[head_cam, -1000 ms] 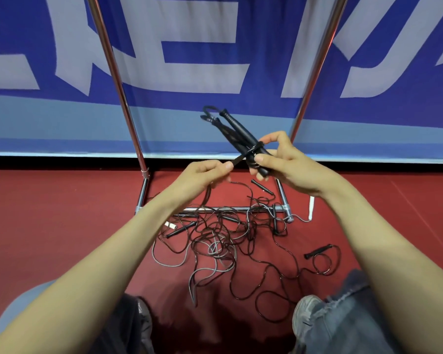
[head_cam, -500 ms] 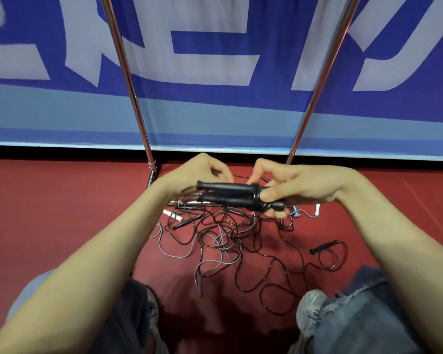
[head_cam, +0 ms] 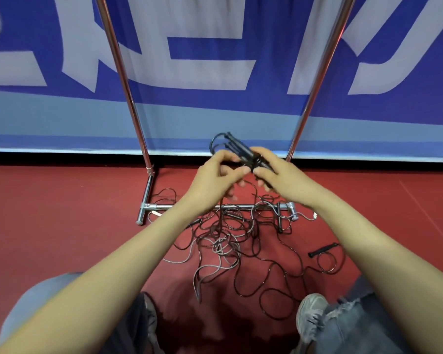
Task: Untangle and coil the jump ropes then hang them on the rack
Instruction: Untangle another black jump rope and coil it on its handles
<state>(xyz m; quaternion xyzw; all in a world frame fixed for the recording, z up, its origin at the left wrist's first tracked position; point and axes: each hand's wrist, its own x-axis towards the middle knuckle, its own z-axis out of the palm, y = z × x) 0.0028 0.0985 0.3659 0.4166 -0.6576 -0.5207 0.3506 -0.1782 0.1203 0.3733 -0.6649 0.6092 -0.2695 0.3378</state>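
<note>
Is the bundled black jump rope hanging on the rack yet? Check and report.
No: the left hand and the right hand hold the bundled black jump rope in front of the rack.

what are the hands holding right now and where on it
One black jump rope. The right hand grips its two bundled handles near their lower end; the left hand seems to pinch the cord wrapped there.

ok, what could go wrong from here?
1. A strand seems to trail from the handle bundle, gripped by the left hand and right hand, down into the floor tangle; lifting could tighten knots.
2. Cords drape over the rack's base bar; pulling may snag there.
3. Loops lie near the shoe; standing up might catch one.
</note>
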